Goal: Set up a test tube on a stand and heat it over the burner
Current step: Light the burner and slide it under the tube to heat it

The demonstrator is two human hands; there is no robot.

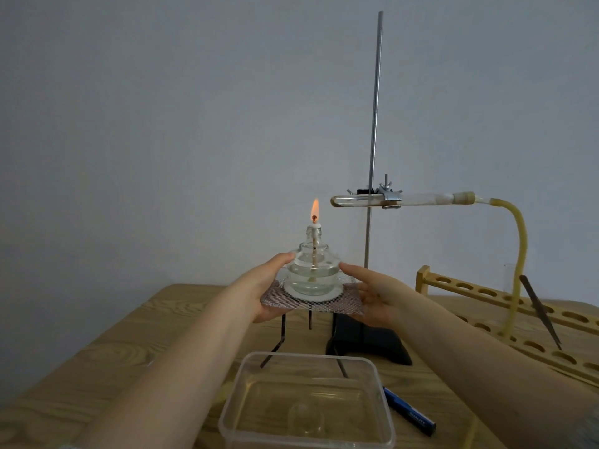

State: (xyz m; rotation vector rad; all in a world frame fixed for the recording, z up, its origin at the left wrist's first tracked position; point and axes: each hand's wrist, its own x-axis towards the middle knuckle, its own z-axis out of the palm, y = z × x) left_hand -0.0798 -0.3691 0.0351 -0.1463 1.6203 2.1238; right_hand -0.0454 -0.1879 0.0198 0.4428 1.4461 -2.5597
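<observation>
Head view, centre of the frame: the left hand [270, 286] holds the left edge of the wire gauze [346, 303], fingers under the mesh and thumb stretched up to touch the glass, and the right hand [372, 294] has the matching grip on the right edge, thumb reaching toward the glass from the other side. On a white disc in the middle of that gauze sits the alcohol burner [312, 270], clear liquid in its belly, wick up through the neck, and an orange flame [314, 209] standing upright above it. Just below the gauze the dark legs of a tripod [281, 338] run down to the wooden tabletop [113, 351]; whether the gauze rests on the tripod ring or is lifted off it, I cannot tell. Up and to the right of the flame, the test tube [356, 200] lies horizontal in the clamp [390, 199] on the retort stand [374, 124], closed end pointing left and off to the side of the flame, not over it. A stopper [463, 198] plugs its right end, and yellow rubber tubing [518, 241] arcs down from there into the wooden test tube rack [486, 291] at the right edge. Bottom centre, a clear plastic container [308, 400], with a blue pen [410, 411] lying just to its right.
</observation>
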